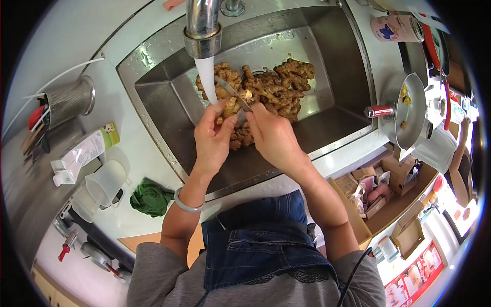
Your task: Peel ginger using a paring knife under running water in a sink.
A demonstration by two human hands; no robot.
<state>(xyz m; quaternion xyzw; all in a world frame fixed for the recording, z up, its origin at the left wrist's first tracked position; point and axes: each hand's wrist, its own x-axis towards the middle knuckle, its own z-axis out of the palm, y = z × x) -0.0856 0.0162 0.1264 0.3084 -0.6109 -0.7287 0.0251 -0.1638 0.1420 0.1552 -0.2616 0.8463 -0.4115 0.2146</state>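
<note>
My left hand [213,138] pinches a piece of ginger root [231,108] under the running water [206,82] from the chrome tap [202,32]. A yellow, bared patch shows on the upper end of the piece. In my right hand [273,132] is a small knife [232,92], its blade lying across the ginger. Beneath both hands, a heap of brown, knobbly ginger roots [282,86] rests on the floor of the stainless steel sink [337,50]. My fingers hide part of the held piece and most of the knife's handle.
Left of the sink stand a perforated metal utensil holder [71,101], a carton [86,151], plastic measuring jugs [107,182] and a crumpled green cloth [150,197]. To the right are a pan [411,115] with scraps inside, a pink can [397,28] and an open drawer [368,226]. Another person's arm [460,153] shows farther right.
</note>
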